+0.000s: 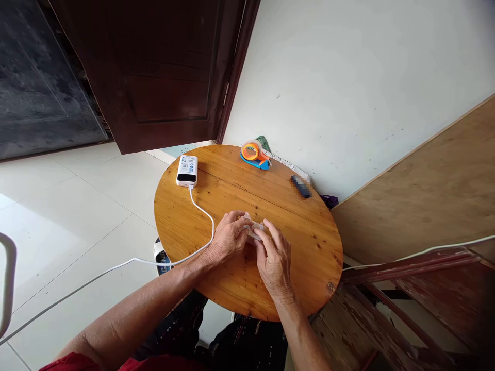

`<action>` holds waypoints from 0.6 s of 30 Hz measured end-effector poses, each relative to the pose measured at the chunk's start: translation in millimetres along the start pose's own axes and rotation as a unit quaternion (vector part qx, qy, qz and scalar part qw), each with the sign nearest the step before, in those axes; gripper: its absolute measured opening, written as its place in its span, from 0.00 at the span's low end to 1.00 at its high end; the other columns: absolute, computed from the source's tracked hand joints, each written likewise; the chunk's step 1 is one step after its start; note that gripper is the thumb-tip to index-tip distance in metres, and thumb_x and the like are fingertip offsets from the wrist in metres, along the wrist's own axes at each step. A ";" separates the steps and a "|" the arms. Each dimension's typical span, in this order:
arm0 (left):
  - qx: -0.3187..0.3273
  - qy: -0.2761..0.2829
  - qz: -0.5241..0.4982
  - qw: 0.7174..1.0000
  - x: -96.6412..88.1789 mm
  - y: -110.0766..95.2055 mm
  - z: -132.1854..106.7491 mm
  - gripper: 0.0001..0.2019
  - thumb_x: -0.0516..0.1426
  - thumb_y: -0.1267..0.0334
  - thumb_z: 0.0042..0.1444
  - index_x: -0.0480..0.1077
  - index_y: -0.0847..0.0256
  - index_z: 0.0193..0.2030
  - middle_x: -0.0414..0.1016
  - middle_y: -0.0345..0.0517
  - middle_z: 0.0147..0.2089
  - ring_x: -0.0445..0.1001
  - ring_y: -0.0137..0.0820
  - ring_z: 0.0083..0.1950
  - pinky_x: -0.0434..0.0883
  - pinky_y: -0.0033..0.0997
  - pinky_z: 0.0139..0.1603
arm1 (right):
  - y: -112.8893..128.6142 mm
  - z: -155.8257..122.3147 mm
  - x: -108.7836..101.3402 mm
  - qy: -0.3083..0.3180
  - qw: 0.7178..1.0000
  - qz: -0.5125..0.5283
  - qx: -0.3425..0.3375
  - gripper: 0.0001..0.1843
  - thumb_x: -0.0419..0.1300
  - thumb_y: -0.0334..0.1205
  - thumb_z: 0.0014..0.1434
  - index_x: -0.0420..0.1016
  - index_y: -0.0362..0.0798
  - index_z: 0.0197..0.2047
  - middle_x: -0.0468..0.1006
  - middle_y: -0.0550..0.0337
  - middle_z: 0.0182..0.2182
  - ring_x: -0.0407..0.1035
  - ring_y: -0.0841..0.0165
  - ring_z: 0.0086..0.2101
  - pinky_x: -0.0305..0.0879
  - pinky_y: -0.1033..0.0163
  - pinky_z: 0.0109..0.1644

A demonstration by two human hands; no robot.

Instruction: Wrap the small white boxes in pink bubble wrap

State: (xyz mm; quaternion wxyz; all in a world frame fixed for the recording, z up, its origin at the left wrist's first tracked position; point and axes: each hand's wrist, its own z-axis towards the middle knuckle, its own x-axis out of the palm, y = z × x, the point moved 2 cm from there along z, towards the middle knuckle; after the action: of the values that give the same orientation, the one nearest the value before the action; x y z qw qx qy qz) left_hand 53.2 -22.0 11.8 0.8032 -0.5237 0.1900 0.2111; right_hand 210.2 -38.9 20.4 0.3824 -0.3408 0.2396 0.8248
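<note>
Both my hands meet over the middle of the round wooden table (228, 190), around a small whitish item in clear, crinkled plastic (254, 225). My left hand (231, 233) grips its left end, fingers curled over the top. From the right, my right hand (275, 252) has its thumb and fingers closed on the other end. What lies inside the plastic cannot be made out, as my fingers cover much of it. A white cable (211, 221) runs along my left wrist.
On the table's far left sits a white power bank (187, 170) with the cable plugged in. An orange and blue tape dispenser (255, 155) stands at the back, a dark, pixelated object (300, 186) at the back right. The wall (348, 77) rises behind; a dark red door (162, 67) stands left.
</note>
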 end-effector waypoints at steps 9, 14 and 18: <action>-0.022 0.002 0.000 1.000 0.5 -1.4 0.8 0.14 0.53 0.70 0.58 0.76 0.58 0.47 0.72 0.51 0.55 0.71 0.39 0.56 0.69 0.42 0.61 | -1.7 -2.3 -2.8 -0.027 0.998 0.052 0.038 0.22 0.55 0.41 0.65 0.66 0.48 0.61 0.66 0.42 0.62 0.64 0.51 0.59 0.64 0.45 0.59; -0.030 0.011 -0.002 0.999 1.9 0.2 2.9 0.14 0.53 0.70 0.59 0.76 0.58 0.48 0.72 0.50 0.55 0.70 0.38 0.57 0.68 0.42 0.62 | -1.0 -1.4 -0.1 0.012 1.000 0.012 0.007 0.19 0.53 0.35 0.65 0.73 0.49 0.57 0.64 0.45 0.63 0.66 0.51 0.57 0.65 0.46 0.57; -0.034 0.008 -0.019 0.999 4.4 2.0 4.0 0.14 0.54 0.70 0.58 0.76 0.58 0.48 0.71 0.50 0.55 0.71 0.37 0.56 0.70 0.40 0.61 | -0.9 -1.4 1.1 0.016 0.999 -0.032 -0.008 0.21 0.51 0.31 0.64 0.73 0.50 0.57 0.66 0.46 0.62 0.66 0.52 0.56 0.65 0.48 0.55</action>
State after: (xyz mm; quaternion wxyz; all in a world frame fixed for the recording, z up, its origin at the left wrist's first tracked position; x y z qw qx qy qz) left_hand 56.2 -17.0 9.5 0.7869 -0.5562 0.1795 0.1979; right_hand 210.9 -38.8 18.5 0.4022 -0.3650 0.2281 0.8081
